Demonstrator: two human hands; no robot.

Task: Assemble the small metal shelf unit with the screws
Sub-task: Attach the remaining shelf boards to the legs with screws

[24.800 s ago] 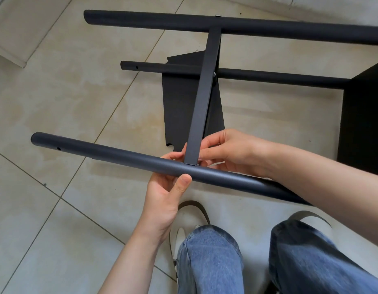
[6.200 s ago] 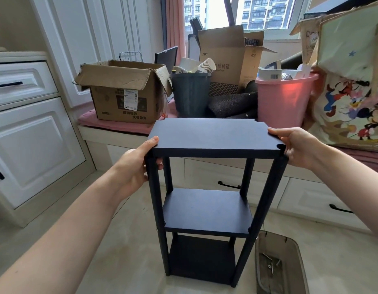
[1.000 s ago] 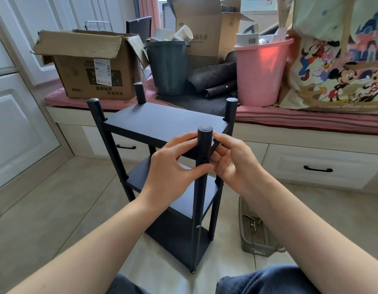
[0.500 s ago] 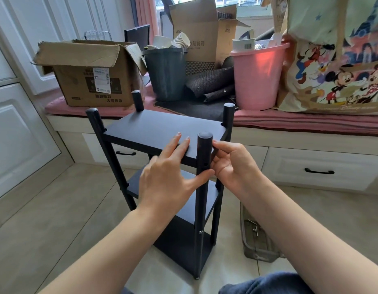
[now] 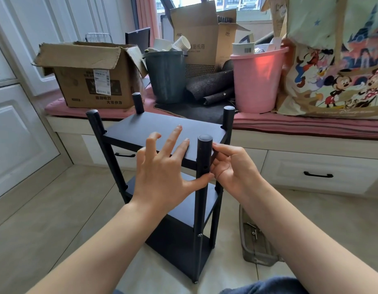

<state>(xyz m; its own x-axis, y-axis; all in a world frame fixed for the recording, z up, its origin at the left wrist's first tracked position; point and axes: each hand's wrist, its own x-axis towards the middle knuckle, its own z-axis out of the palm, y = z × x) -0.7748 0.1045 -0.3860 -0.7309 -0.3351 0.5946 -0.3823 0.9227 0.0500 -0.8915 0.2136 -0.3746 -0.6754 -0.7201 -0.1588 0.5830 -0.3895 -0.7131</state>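
Shelf unit [image 5: 162,166] stands upright on the floor with its near front post [image 5: 203,166] running vertically between both hands, left hand [image 5: 164,172] splayed loose against the top panel [image 5: 162,128], right hand [image 5: 232,166] nearer the post's empty screw hole, fingers [image 5: 221,148] pinching there, anything held hidden.

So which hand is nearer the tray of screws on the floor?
Right. The right hand is at the near post, above the tray; the left hand lies farther left.

Across the upper frame I see a torn cardboard box [image 5: 92,81] at left, a dark grey bin [image 5: 165,78] and pink bucket [image 5: 255,81] centre, a cartoon tote bag [image 5: 336,60] at right, all on a pink cushioned bench [image 5: 290,125].
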